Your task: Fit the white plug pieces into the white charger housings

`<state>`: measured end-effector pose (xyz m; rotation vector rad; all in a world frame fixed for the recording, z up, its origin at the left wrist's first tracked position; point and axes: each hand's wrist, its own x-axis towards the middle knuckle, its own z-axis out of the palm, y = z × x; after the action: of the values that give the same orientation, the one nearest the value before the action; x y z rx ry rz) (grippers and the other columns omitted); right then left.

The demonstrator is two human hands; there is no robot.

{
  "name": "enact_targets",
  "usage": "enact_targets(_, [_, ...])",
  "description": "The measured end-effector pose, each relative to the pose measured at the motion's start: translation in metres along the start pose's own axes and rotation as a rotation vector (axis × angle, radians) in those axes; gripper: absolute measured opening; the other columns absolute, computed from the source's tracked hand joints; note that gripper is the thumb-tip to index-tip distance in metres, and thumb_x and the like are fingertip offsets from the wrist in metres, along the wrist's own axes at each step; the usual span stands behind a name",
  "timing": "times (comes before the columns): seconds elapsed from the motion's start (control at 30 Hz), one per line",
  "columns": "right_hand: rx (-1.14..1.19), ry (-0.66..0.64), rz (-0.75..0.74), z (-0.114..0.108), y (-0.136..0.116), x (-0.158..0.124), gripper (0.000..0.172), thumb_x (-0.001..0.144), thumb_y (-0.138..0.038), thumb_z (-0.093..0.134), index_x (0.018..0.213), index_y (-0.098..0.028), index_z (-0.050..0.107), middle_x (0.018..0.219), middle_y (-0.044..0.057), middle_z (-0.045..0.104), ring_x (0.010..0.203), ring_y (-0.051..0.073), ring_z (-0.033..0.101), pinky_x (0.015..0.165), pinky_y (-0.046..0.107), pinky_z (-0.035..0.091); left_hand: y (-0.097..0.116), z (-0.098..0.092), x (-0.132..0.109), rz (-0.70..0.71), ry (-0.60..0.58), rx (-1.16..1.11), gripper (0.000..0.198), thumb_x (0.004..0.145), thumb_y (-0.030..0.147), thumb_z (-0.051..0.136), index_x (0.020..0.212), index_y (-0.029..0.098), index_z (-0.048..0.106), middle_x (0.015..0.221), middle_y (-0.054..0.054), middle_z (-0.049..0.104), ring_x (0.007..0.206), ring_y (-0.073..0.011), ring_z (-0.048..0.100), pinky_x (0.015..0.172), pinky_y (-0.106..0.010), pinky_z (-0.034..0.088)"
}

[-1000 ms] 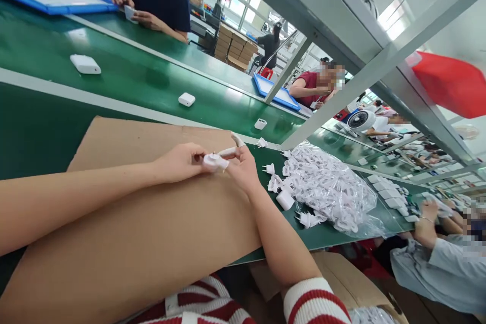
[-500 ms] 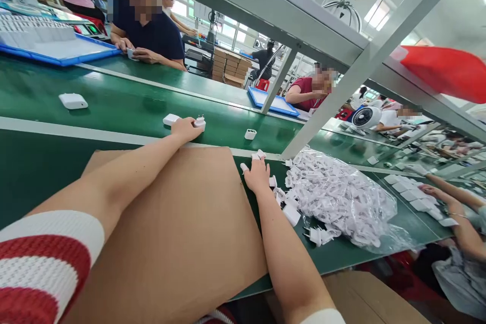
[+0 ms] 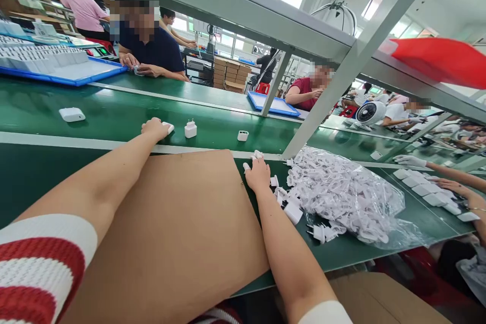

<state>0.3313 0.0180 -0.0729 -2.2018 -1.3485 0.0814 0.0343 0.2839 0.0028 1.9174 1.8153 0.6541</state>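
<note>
My left hand [image 3: 154,129] reaches over the far green strip, its fingers closed around a white charger block [image 3: 168,128]. Just right of it, a white charger with two prongs [image 3: 190,129] stands upright with the prongs up. Farther right sits a white charger housing [image 3: 243,135] with an opening in its side. My right hand [image 3: 258,173] rests by the cardboard's right edge, thumb and fingers apart. White shows at its fingertips; whether these are finger covers or small plug pieces, I cannot tell. Loose white plug pieces [image 3: 281,195] lie beside that hand.
A cardboard sheet [image 3: 182,223] lies in front of me. To the right is a clear bag of white plug parts [image 3: 345,192]. A slanted metal post [image 3: 322,101] rises behind it. Another white charger [image 3: 72,114] sits far left. Co-workers sit across and at right.
My left hand has let go of the pronged charger, which now stands alone, and moved left onto the neighbouring block. My right hand has stayed almost in place. The view has shifted slightly.
</note>
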Motion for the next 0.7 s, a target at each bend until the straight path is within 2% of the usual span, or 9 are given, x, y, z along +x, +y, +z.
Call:
enact_targets(0.07, [0.071, 0.067, -0.001, -0.001, 0.001, 0.001, 0.041, 0.093, -0.025, 0.051, 0.13, -0.011, 0.064, 0.141, 0.02, 0.054, 0.131, 0.033, 0.051, 0.114, 0.047, 0.037, 0.0, -0.009, -0.01, -0.014, -0.043, -0.022, 0.033, 0.087, 0.045, 0.068, 0.082, 0.015, 0.055, 0.082, -0.001, 0.053, 0.08, -0.0164, 0.05, 0.081, -0.034, 0.043])
enact_targets(0.13, [0.113, 0.108, -0.001, -0.002, 0.002, 0.001, 0.034, 0.088, -0.019, 0.053, 0.118, -0.01, 0.068, 0.128, 0.02, 0.058, 0.118, 0.032, 0.056, 0.104, 0.044, 0.045, -0.001, -0.018, -0.021, -0.021, -0.07, -0.072, 0.035, 0.082, 0.045, 0.073, 0.085, 0.014, 0.058, 0.079, 0.0, 0.053, 0.075, -0.0149, 0.05, 0.075, -0.031, 0.043])
enact_targets(0.23, [0.167, 0.145, -0.006, -0.005, 0.001, 0.0, 0.029, 0.082, -0.01, 0.051, 0.104, -0.011, 0.07, 0.115, 0.018, 0.059, 0.106, 0.029, 0.058, 0.097, 0.042, 0.048, -0.001, -0.028, -0.04, 0.004, 0.006, -0.161, 0.043, 0.078, 0.045, 0.074, 0.1, 0.01, 0.062, 0.082, 0.0, 0.058, 0.081, -0.0151, 0.052, 0.075, -0.03, 0.042])
enact_targets(0.33, [0.24, 0.186, -0.022, -0.011, -0.005, -0.003, 0.026, 0.081, -0.011, 0.052, 0.1, -0.012, 0.068, 0.116, 0.017, 0.058, 0.099, 0.024, 0.059, 0.095, 0.039, 0.049, 0.0, -0.031, -0.069, 0.106, 0.097, -0.219, 0.054, 0.082, 0.046, 0.067, 0.122, 0.01, 0.061, 0.101, -0.002, 0.063, 0.093, -0.0155, 0.054, 0.083, -0.028, 0.042])
enact_targets(0.43, [0.334, 0.205, -0.072, -0.02, -0.017, -0.01, 0.023, 0.086, -0.021, 0.053, 0.103, -0.015, 0.067, 0.113, 0.013, 0.063, 0.098, 0.021, 0.062, 0.092, 0.033, 0.051, 0.003, -0.023, -0.114, 0.222, 0.063, -0.25, 0.058, 0.08, 0.048, 0.069, 0.129, 0.017, 0.064, 0.11, -0.002, 0.066, 0.089, -0.0159, 0.055, 0.081, -0.028, 0.043])
enact_targets(0.5, [0.512, 0.15, -0.125, -0.025, -0.026, -0.017, 0.025, 0.09, -0.03, 0.051, 0.105, -0.017, 0.067, 0.105, 0.008, 0.068, 0.094, 0.019, 0.065, 0.088, 0.031, 0.052, 0.006, -0.012, -0.15, 0.263, -0.049, -0.262, 0.055, 0.077, 0.05, 0.072, 0.124, 0.022, 0.069, 0.097, -0.002, 0.068, 0.079, -0.0169, 0.055, 0.073, -0.03, 0.044])
enact_targets(0.57, [0.721, 0.03, -0.16, -0.027, -0.033, -0.026, 0.028, 0.091, -0.036, 0.053, 0.107, -0.019, 0.068, 0.097, 0.005, 0.072, 0.086, 0.017, 0.067, 0.083, 0.03, 0.054, 0.009, 0.002, -0.185, 0.295, -0.198, -0.285, 0.053, 0.077, 0.053, 0.072, 0.122, 0.026, 0.071, 0.086, -0.003, 0.067, 0.073, -0.019, 0.054, 0.068, -0.032, 0.044])
enact_targets(0.63, [0.833, -0.109, -0.17, -0.028, -0.039, -0.036, 0.028, 0.088, -0.037, 0.059, 0.107, -0.021, 0.069, 0.096, 0.003, 0.074, 0.083, 0.016, 0.068, 0.081, 0.03, 0.055, 0.009, 0.014, -0.211, 0.336, -0.295, -0.312, 0.051, 0.077, 0.056, 0.071, 0.12, 0.027, 0.072, 0.09, -0.004, 0.068, 0.073, -0.0205, 0.055, 0.068, -0.033, 0.046])
enact_targets(0.7, [0.845, -0.211, -0.177, -0.027, -0.044, -0.046, 0.027, 0.084, -0.035, 0.065, 0.107, -0.022, 0.07, 0.097, 0.002, 0.075, 0.082, 0.015, 0.068, 0.081, 0.03, 0.056, 0.007, 0.023, -0.224, 0.374, -0.325, -0.335, 0.051, 0.078, 0.058, 0.071, 0.118, 0.028, 0.072, 0.102, -0.005, 0.07, 0.077, -0.0204, 0.057, 0.073, -0.034, 0.049])
